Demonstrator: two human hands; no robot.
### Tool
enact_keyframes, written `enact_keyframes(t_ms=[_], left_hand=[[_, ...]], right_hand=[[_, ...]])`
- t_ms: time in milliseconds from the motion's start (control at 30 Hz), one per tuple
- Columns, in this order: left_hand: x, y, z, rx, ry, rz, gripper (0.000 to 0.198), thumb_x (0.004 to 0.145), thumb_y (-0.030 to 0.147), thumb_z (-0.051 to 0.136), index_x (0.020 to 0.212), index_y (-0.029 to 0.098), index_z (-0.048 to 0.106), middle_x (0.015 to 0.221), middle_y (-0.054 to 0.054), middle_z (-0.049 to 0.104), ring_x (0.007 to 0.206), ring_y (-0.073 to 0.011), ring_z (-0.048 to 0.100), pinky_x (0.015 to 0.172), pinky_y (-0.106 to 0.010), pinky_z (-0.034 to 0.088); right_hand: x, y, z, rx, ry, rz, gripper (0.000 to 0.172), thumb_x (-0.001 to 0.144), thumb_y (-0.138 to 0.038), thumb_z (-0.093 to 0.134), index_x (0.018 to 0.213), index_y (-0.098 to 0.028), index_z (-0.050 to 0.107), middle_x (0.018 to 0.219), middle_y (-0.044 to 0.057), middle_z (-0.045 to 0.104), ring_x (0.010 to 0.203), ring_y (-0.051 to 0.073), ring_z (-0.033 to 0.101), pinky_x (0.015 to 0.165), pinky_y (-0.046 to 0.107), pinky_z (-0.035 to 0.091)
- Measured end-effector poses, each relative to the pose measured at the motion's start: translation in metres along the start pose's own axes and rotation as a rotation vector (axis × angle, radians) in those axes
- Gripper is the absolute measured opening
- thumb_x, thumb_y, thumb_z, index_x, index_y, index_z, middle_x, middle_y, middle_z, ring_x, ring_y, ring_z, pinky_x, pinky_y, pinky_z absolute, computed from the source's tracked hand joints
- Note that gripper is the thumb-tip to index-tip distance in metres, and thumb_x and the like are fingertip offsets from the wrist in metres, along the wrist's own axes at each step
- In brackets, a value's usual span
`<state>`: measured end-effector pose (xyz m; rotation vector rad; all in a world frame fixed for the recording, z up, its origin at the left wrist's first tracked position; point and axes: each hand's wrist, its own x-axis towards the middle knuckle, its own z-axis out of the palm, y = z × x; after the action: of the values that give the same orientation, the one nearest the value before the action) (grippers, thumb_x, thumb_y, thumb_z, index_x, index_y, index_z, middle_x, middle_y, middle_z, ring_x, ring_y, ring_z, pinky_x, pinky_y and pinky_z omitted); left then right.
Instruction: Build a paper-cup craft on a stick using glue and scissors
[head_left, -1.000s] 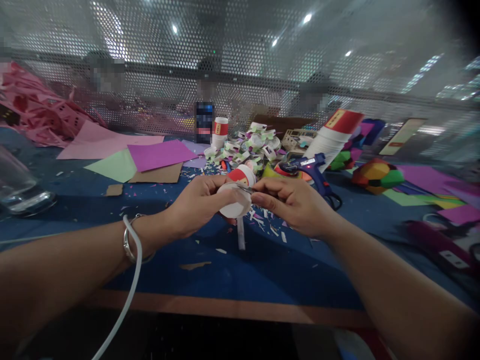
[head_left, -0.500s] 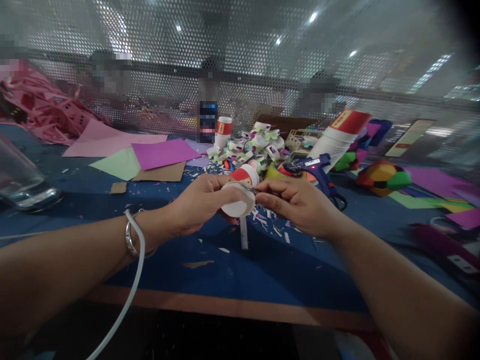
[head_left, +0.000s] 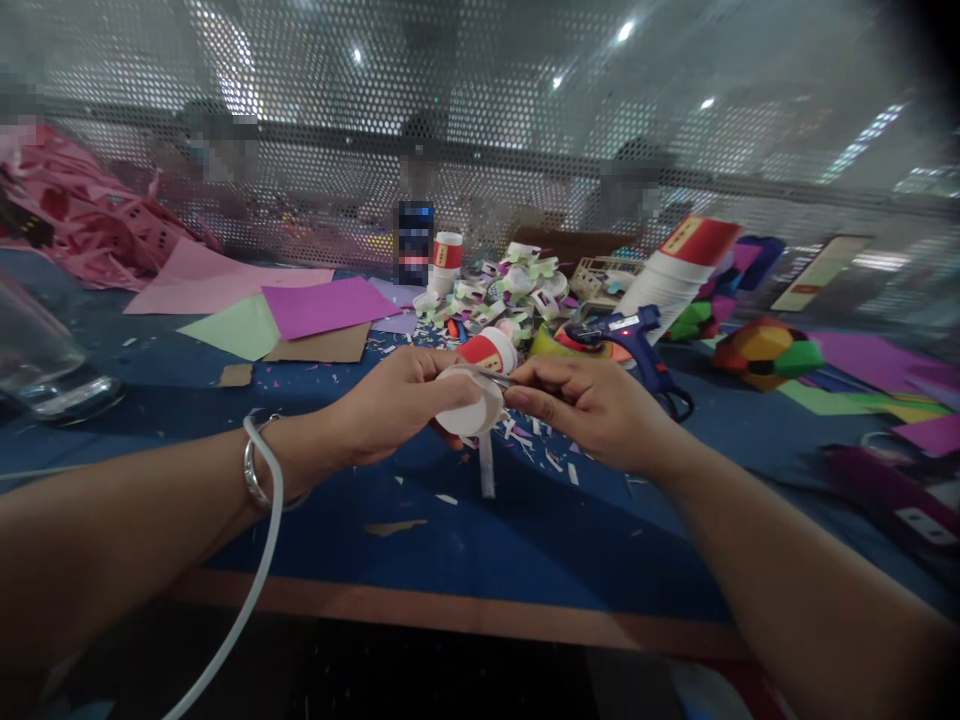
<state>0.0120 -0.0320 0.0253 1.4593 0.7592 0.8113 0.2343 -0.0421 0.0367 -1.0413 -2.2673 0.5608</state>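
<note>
My left hand is closed on a white round cup piece, its thumb lying over the pale face. My right hand pinches a thin metal tool whose end meets the upper right edge of the piece; the kind of tool is hard to make out. Just behind the piece lies a red and white paper cup. A clear stick lies on the blue table below the hands, among paper scraps.
Beyond the hands is a pile of cut cup pieces. A blue glue gun and stacked cups stand at right. Coloured paper and a glass are at left; a purple device lies far right.
The white piece has shifted slightly left and turned a little in my left hand. My right hand has moved slightly left with the tool.
</note>
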Motion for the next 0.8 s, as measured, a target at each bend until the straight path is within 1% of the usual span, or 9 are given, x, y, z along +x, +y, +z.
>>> enact_keyframes(t_ms=[133,267,367,500,667,800], left_hand=[[-0.0005,0.002,-0.0012,0.027,-0.005,-0.03,0.014,0.081,0.022,0.062,0.077,0.012,0.072,0.073,-0.003,0.067,0.062,-0.0112,0.06,0.047,-0.018,0.052],[-0.0008,0.0031,-0.0017,-0.017,0.018,-0.068,0.013,0.079,0.023,0.064,0.077,0.012,0.072,0.071,-0.003,0.066,0.061,-0.0112,0.059,0.046,-0.019,0.051],[-0.0002,0.0019,-0.0018,-0.045,0.009,-0.081,0.013,0.079,0.023,0.066,0.077,0.012,0.072,0.071,-0.003,0.066,0.06,-0.0114,0.058,0.046,-0.019,0.05],[0.0008,-0.0016,-0.0005,-0.032,-0.008,-0.067,0.013,0.08,0.024,0.067,0.078,0.013,0.072,0.071,-0.003,0.066,0.06,-0.0119,0.059,0.047,-0.021,0.051],[0.0012,-0.0038,-0.0009,-0.038,-0.035,-0.036,0.014,0.081,0.025,0.066,0.08,0.012,0.072,0.07,-0.003,0.066,0.059,-0.0118,0.06,0.047,-0.021,0.051],[0.0015,-0.0026,-0.0035,-0.036,-0.067,-0.032,0.014,0.081,0.024,0.066,0.08,0.012,0.072,0.069,-0.003,0.066,0.058,-0.0111,0.059,0.046,-0.02,0.051]], right_hand=[[-0.001,0.0002,0.0013,-0.018,0.009,-0.023,0.032,0.1,-0.047,0.059,0.09,-0.019,0.072,0.073,0.001,0.064,0.067,0.013,0.055,0.061,0.025,0.043],[-0.0017,0.0016,0.0031,-0.027,0.032,-0.018,0.035,0.1,-0.05,0.059,0.089,-0.018,0.071,0.072,0.001,0.062,0.065,0.012,0.054,0.059,0.026,0.041],[-0.0016,0.0026,0.0046,-0.035,0.037,-0.004,0.036,0.1,-0.05,0.058,0.088,-0.018,0.07,0.073,0.001,0.062,0.064,0.013,0.053,0.059,0.027,0.04],[-0.0018,0.0031,0.005,-0.033,0.016,-0.009,0.033,0.101,-0.047,0.057,0.091,-0.019,0.07,0.078,0.003,0.065,0.069,0.014,0.056,0.062,0.028,0.041],[-0.003,0.0008,0.0026,-0.027,0.014,-0.045,0.031,0.101,-0.046,0.059,0.089,-0.019,0.068,0.071,-0.001,0.059,0.063,0.011,0.05,0.058,0.027,0.038],[-0.0033,-0.0023,0.0011,-0.023,0.012,-0.066,0.03,0.101,-0.044,0.059,0.087,-0.019,0.068,0.069,-0.001,0.057,0.061,0.01,0.049,0.057,0.027,0.037]])
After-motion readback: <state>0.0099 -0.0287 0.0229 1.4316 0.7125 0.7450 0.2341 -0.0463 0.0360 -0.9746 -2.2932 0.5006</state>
